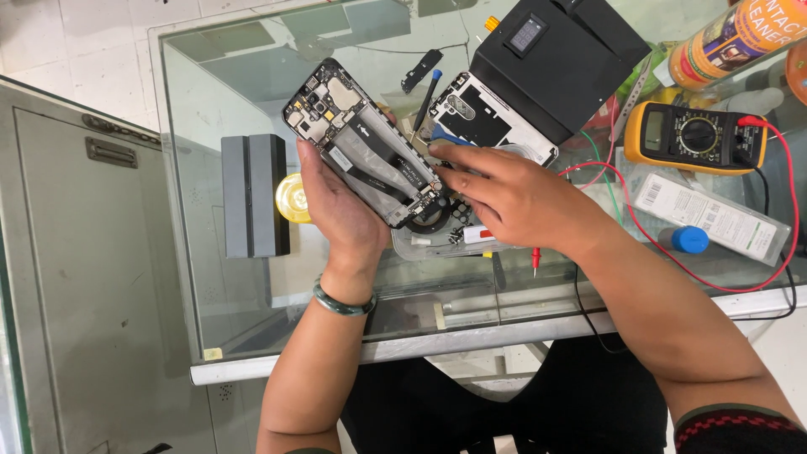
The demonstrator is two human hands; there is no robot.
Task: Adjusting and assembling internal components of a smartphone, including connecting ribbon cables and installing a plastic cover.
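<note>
My left hand (340,210) grips an opened smartphone (363,143) with its back cover off, circuit boards and battery area showing, held tilted above the glass table. My right hand (513,197) is at the phone's lower end, fingertips pinched on a small blue pick (450,134) near the bottom board. A green bracelet (340,303) circles my left wrist. A clear phone case with small parts (445,240) lies beneath both hands.
A second opened phone (487,118) lies under a black box with a small display (555,50). A yellow multimeter (693,134) with red and black leads sits right, beside a white box (710,219), a spray can (731,38), and a grey block (252,193) at left.
</note>
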